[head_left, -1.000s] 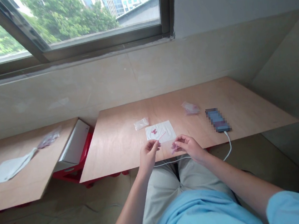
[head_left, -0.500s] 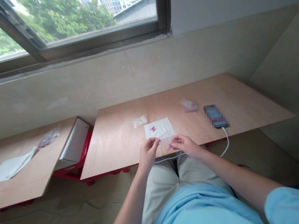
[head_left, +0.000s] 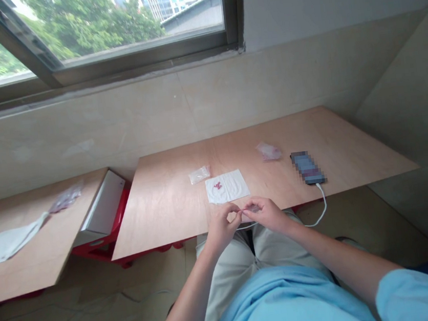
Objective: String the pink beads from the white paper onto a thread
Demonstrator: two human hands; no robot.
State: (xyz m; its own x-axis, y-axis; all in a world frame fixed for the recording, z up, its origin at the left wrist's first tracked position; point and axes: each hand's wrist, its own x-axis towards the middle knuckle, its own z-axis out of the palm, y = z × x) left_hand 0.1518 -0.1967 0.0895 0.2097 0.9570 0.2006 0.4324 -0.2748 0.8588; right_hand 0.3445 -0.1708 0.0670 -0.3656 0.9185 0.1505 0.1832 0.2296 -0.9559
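Observation:
My left hand (head_left: 224, 224) and my right hand (head_left: 265, 211) meet fingertip to fingertip over the near edge of the wooden board (head_left: 173, 206). Both pinch something small between them; it is too small to name. Just beyond the hands lies a white cloth (head_left: 227, 186) with a few small red pieces (head_left: 217, 185) on it. A small clear bag (head_left: 199, 174) lies to the cloth's far left. Another small bag with pinkish contents (head_left: 268, 150) lies further right.
A phone (head_left: 307, 167) lies right of the cloth, with a white cable (head_left: 322, 209) running off the board's edge. A second board (head_left: 35, 253) at left holds a white sheet (head_left: 9, 244) and a bag. A white box (head_left: 104, 210) leans on red crates between the boards.
The hands have come together, fingertips now touching, and drawn slightly back toward my lap. The thin pink strand seen between them earlier no longer shows.

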